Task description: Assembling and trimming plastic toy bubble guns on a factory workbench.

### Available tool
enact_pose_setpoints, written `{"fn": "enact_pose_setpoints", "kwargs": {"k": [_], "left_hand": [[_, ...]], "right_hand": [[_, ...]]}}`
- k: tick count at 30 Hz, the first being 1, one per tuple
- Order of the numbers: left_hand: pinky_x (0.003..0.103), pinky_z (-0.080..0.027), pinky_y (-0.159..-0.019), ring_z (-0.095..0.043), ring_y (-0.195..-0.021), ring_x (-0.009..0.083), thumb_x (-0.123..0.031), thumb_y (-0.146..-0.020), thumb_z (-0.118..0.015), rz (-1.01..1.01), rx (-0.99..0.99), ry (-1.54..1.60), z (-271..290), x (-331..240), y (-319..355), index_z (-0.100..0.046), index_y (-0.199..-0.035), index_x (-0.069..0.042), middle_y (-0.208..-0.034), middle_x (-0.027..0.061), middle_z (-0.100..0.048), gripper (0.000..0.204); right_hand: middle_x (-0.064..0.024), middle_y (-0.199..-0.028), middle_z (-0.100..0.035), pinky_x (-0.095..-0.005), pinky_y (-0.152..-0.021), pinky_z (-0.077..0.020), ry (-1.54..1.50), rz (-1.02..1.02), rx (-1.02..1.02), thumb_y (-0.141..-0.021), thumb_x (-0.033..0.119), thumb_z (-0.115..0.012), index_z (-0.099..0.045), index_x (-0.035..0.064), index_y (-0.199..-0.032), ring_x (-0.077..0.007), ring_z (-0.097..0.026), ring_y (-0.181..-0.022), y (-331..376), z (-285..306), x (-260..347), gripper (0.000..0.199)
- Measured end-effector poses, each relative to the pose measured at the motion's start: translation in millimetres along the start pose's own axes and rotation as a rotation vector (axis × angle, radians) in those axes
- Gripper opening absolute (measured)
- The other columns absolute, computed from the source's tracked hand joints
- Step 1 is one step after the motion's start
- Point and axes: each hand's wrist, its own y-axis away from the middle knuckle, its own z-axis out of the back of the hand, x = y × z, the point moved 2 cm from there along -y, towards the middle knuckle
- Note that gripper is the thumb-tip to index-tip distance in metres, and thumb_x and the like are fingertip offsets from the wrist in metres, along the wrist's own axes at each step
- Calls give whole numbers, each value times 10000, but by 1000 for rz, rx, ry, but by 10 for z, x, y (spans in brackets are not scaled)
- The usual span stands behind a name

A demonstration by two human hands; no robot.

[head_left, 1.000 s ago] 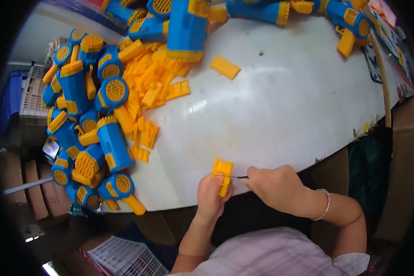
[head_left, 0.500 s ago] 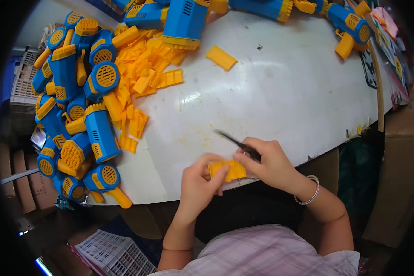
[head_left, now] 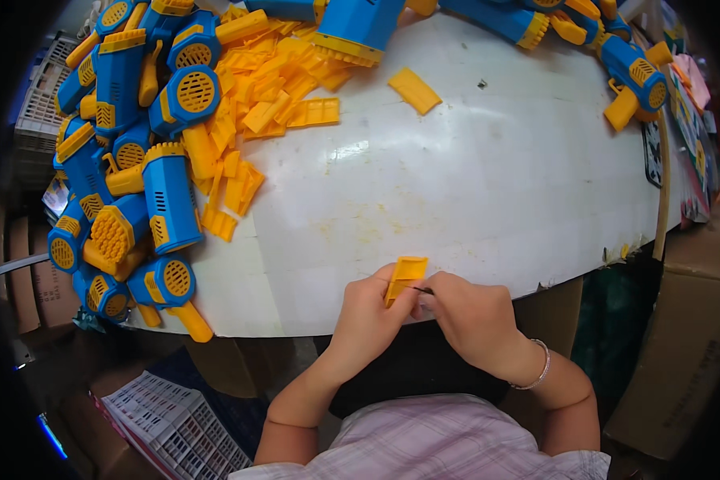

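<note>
Near the table's front edge, my left hand pinches a yellow plastic cover, stood on end with its ribbed inner side showing. My right hand is closed around a slim black knife; its dark tip lies against the cover's lower right edge, by my left thumb. Most of the knife is hidden in the fingers. Another yellow cover lies alone farther back. To the left spreads a heap of similar yellow covers.
Blue and yellow toy bubble guns are piled along the table's left side. More toy guns lie along the back, one at the right. Yellow shavings dot the white table. A white crate stands below at the left.
The yellow cover has been turned from lying sideways to standing on end. The knife, earlier pointing away over the table, now has its tip at the cover. The view has shifted slightly.
</note>
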Motion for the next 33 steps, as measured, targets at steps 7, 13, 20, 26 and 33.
{"fn": "enact_pose_setpoints", "kwargs": {"k": [7, 13, 20, 26, 33], "left_hand": [[209, -406, -513, -513, -567, 68, -59, -864, -459, -37, -28, 84, -58, 33, 92, -556, -840, 30, -639, 44, -574, 135], [213, -353, -440, -466, -468, 60, -60, -864, -443, -71, -66, -78, 0, -52, 157, -578, -786, 14, -517, 16, -521, 172], [220, -339, -414, -439, -422, 68, -50, -858, -435, -219, -105, -153, 27, 51, 197, -593, -796, 19, -476, 18, -486, 183], [232, -341, -408, -445, -423, 73, -43, -845, -443, -286, -183, -241, 29, -58, 241, -594, -799, 10, -471, 22, -474, 167], [372, -389, -418, -517, -450, 312, -64, -811, -511, -327, -245, -380, -21, -16, 269, -549, -777, -11, -529, 155, -508, 74]], "right_hand": [[-45, -570, -541, -313, -399, -399, 74, -9, 110, -851, 202, -533, -470, 71, -737, -228, -553, -486, -16, -91, -3, 184], [-104, -538, -503, -340, -392, -383, 112, 31, 1, -855, 178, -526, -464, 69, -713, -287, -528, -475, -34, -100, -8, 189], [-148, -483, -454, -375, -374, -360, 58, 31, 51, -855, 162, -518, -439, 43, -696, -334, -495, -441, -56, -37, 55, 213], [-157, -513, -462, -379, -375, -365, 74, 42, 89, -841, 156, -527, -445, 42, -720, -346, -492, -452, -16, 48, 142, 186], [-159, -506, -461, -384, -390, -386, 66, 14, 107, -839, 158, -538, -447, 41, -702, -344, -496, -456, 27, 52, 109, 202]]}}
